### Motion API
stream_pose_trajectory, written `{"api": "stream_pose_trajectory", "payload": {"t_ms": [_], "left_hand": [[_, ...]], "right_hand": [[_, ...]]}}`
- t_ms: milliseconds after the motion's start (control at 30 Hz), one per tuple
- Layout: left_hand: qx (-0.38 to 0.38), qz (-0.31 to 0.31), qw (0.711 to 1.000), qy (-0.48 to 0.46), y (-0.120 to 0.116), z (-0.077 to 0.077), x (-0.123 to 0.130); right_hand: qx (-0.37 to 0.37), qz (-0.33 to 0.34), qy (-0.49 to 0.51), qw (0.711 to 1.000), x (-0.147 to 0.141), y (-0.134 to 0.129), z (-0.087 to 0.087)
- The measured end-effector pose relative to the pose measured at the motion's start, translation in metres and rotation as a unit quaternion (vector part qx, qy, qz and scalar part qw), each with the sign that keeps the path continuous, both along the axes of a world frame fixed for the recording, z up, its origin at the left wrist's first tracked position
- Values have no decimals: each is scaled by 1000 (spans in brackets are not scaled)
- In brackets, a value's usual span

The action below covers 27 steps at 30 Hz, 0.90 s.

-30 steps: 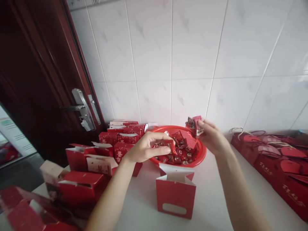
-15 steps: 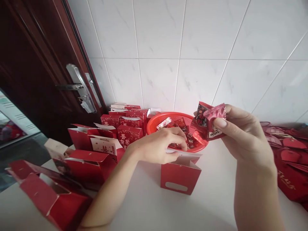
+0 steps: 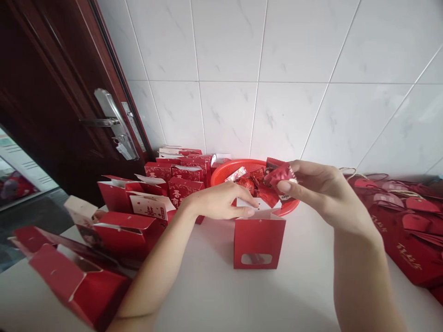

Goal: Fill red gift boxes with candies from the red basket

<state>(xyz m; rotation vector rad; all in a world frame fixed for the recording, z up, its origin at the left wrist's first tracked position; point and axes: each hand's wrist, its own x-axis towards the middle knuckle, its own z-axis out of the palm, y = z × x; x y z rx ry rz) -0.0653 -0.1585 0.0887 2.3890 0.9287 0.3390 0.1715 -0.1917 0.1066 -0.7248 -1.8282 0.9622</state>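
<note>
A small red gift box (image 3: 258, 242) with an oval window stands upright on the white table, its top flaps open. My left hand (image 3: 224, 200) reaches to its rear edge, fingers and thumb closed about the pale inner flap (image 3: 266, 210). Beyond the box my right hand (image 3: 316, 186) pinches several red wrapped candies (image 3: 280, 175) between thumb and fingers, above and just behind the opening. Under and behind the hands sits a red plastic basket (image 3: 221, 173) with more wrapped candies (image 3: 254, 177) in it, partly hidden by both hands.
Several red boxes (image 3: 124, 230) crowd the left side, many with open tops. At the right lie red bags (image 3: 404, 240) with gold writing. A tiled wall (image 3: 290, 115) rises behind, and a dark wooden door (image 3: 62, 83) with a metal handle (image 3: 110, 122) stands at the left.
My right hand has moved left and lower with the candies, toward the box's opening. The box has turned slightly to face me, with my left hand staying at its rear edge.
</note>
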Motion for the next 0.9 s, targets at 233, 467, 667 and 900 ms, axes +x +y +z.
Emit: {"api": "stream_pose_trajectory", "payload": {"t_ms": [233,467,667,900], "left_hand": [[-7,31,999,3,2,0,0],[-45,18,999,-25,6,-2,0],[-63,55,996,21,7,0,-1],[-63,35,997,6,12,-2,-3]], "right_hand": [[12,-12,-92,996,-7,5,-3],[54,-1,-131,990,-9,5,-1],[25,5,-79,997,-1,6,-4],[31,-15,-134,990,7,10,-3]]}}
